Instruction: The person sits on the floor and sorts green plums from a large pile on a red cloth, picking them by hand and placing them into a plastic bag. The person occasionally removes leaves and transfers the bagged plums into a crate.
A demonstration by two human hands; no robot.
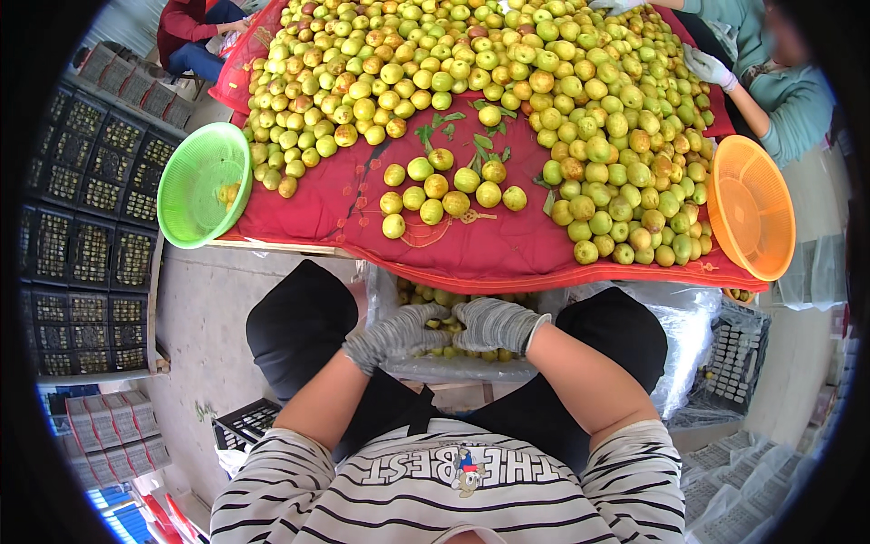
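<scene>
Both hands wear grey knitted gloves and are low over a crate of yellow-green jujubes [469,355] between my knees, under the table's front edge. My left hand [401,333] reaches in from the left with its fingers curled towards the fruit. From the right comes my right hand [499,325], its fingertips close to those of the left. A few jujubes show between the two hands; whether either hand grips one is hidden. Clear plastic film [462,369] lines the crate. Above, a loose group of jujubes [442,187] lies on the red quilted cloth [299,214].
A large jujube heap [408,54] covers the table's far side, with green leaves [438,122] before it. A green basket [204,190] and an orange basket [747,204] stand at either end. Packed black crates [88,251] are left. Two people sit across the table.
</scene>
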